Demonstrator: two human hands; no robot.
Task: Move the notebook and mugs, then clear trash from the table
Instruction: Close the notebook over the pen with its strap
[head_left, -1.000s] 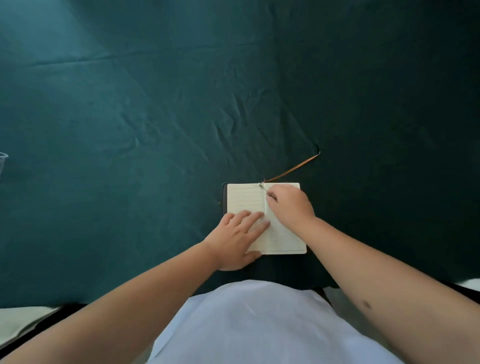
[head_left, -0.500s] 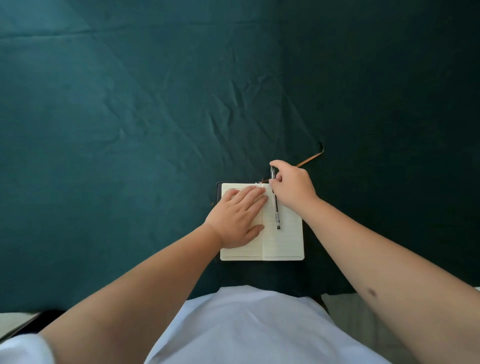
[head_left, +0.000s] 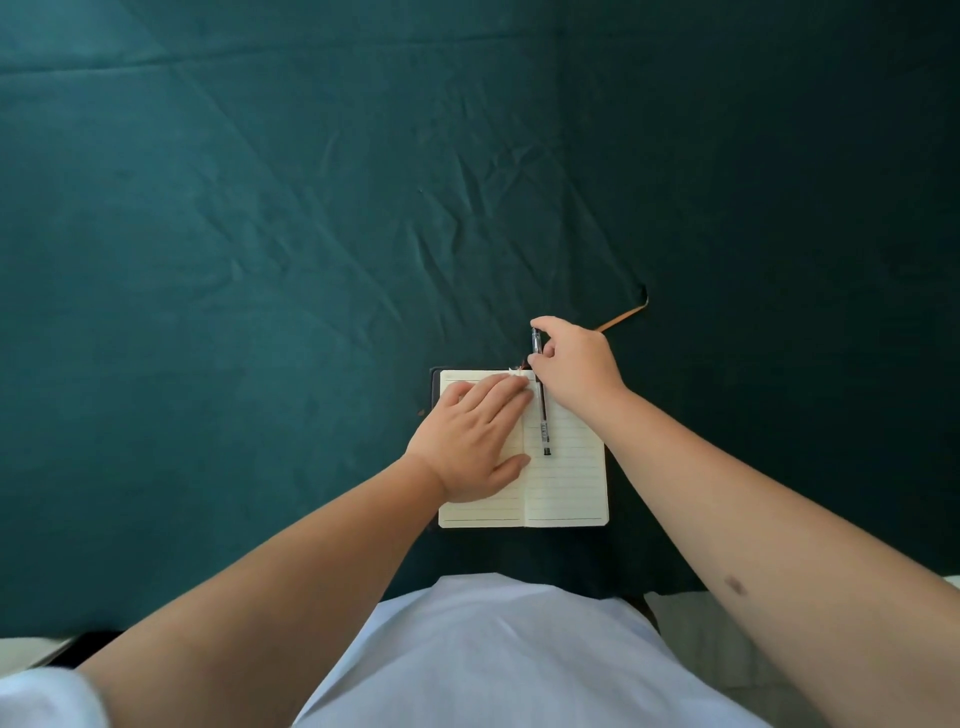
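We are pressing left hand (head_left: 470, 441) flat, fingers spread, on open notebook (head_left: 566, 488); right hand (head_left: 574, 364) is pinching pen (head_left: 541, 410) lying along notebook middle, on green cloth (head_left: 260, 260).

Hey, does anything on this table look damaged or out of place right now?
A small torn, ragged paper edge sticks up at the top of the open notebook near the spine, beside the pen. The ribbon bookmark trails onto the cloth. Nothing spilled.

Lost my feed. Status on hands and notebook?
Left hand flat on open notebook. Right hand pinching pen along the gutter. No mugs or trash in view.
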